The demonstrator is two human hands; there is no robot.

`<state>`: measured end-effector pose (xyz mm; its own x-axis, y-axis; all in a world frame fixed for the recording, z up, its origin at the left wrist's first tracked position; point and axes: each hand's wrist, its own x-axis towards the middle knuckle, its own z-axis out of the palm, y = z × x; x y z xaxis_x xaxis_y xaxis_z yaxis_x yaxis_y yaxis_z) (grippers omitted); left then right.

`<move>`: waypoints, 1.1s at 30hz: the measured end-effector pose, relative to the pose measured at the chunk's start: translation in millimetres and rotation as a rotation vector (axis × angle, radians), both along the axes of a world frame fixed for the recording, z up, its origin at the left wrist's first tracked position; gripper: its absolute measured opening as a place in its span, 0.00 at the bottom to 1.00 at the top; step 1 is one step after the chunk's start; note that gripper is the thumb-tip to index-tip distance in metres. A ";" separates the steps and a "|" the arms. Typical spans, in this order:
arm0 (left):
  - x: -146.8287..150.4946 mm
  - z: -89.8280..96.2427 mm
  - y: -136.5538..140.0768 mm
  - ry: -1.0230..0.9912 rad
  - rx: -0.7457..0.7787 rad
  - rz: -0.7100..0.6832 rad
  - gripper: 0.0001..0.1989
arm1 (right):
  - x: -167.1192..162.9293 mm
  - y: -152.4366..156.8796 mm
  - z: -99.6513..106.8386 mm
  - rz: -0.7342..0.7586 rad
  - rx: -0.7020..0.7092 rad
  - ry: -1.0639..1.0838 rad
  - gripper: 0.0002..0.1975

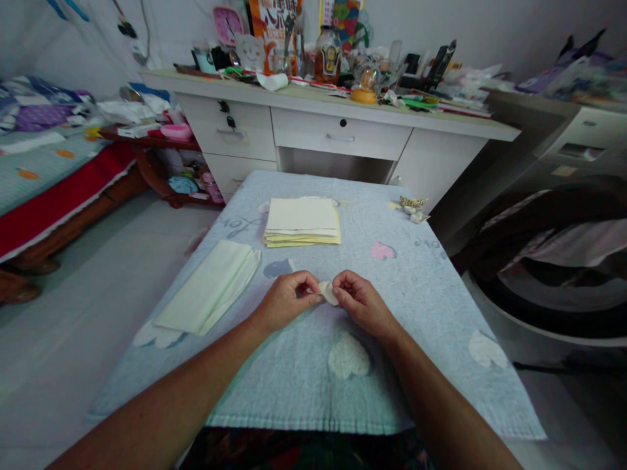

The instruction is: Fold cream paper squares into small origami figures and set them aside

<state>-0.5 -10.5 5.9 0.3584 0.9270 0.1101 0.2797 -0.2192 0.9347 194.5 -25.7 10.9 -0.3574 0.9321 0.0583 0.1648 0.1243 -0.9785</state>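
Note:
Between my two hands is a small cream piece of paper (pixel 328 293), creased or folded, held just above the cloth-covered table. My left hand (pixel 289 299) pinches its left end between thumb and fingertips. On the other side, my right hand (pixel 361 301) pinches the right edge, its fingers curled. Beyond the hands lies a stack of cream and yellow paper sheets (pixel 302 219). To the left rests a long folded bundle of pale paper (pixel 208 287). Small folded paper pieces with dark print (pixel 414 207) sit at the table's far right corner.
A light blue patterned cloth (pixel 421 326) covers the table. Behind it stands a white desk (pixel 337 130) crowded with jars, papers and a pink clock (pixel 228 25). A front-loading washing machine (pixel 563 163) is at right, a bed (pixel 59 163) at left.

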 end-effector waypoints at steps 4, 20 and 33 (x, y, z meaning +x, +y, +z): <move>-0.1 -2.0 0.3 -0.058 -0.059 -0.025 0.08 | -0.2 1.9 -2.2 -0.018 -0.032 0.039 0.08; 2.8 -3.0 1.8 -0.113 -0.096 -0.001 0.12 | -8.0 3.7 -3.8 -0.057 -0.030 0.074 0.10; 2.8 -4.0 2.1 -0.181 -0.120 0.054 0.13 | -15.7 -0.2 -7.8 -0.046 -0.036 0.083 0.17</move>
<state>2.3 -8.4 1.9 0.2926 0.9546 0.0559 0.1129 -0.0925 0.9893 178.8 -25.9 3.1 -0.3097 0.9494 0.0523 0.0878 0.0833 -0.9927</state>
